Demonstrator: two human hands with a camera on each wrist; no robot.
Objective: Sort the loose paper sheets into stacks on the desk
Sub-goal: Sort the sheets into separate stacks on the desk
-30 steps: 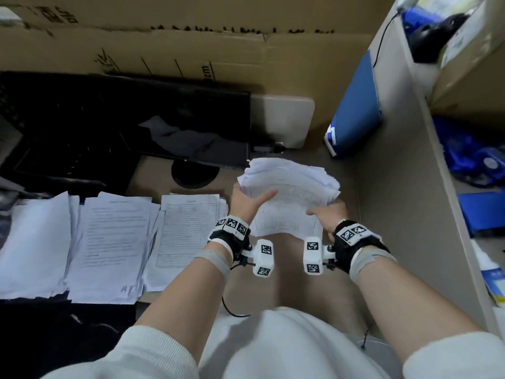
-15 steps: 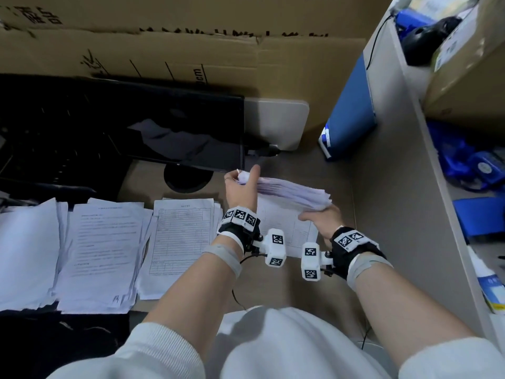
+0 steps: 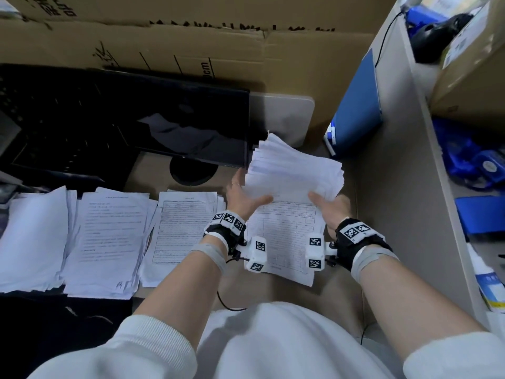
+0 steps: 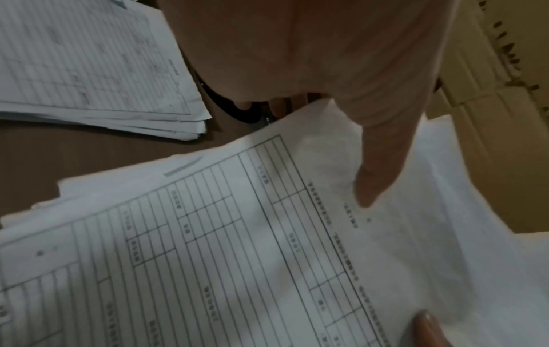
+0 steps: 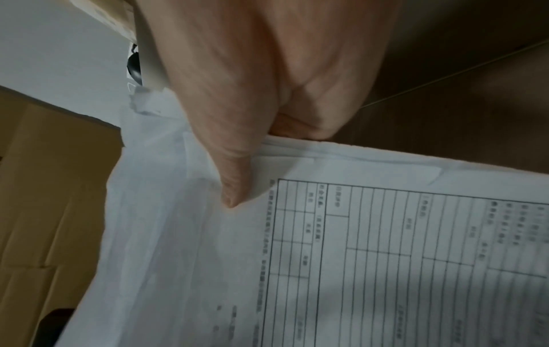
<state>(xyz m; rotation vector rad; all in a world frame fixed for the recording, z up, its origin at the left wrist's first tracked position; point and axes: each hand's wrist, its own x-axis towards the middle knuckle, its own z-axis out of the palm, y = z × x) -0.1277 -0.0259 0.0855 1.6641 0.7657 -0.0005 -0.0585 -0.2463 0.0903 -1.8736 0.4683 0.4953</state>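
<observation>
Well, here is how it looks from beside the desk.

Bundle: a thick wad of loose sheets is held up at centre frame, tilted, its far corner reaching toward the monitor; its edges are ragged and fanned, not squared.
Left hand: the left hand grips the wad's left edge, thumb on top and fingers underneath.
Right hand: the right hand pinches the right edge, thumb pressed on the top face, fingers curled below.
Below: a form sheet with a printed table lies on the desk under both wrists, at lower centre.
Stacks: three stacks sit along the left of the frame, a blank-faced one, a text one and a table-form one, each already splayed at its edges.
Risk, slipping: I judge the fanned middle sheets could slide out of the wad, since only the two side edges are clamped.
Risk, mixing: fallen sheets would probably land on the form sheet or the nearest stack and muddle the sorting.
Risk, snagging: the wrist cameras hang just over the form sheet and could drag it askew.
Risk, creasing: a harder pinch may buckle the paper.
</observation>
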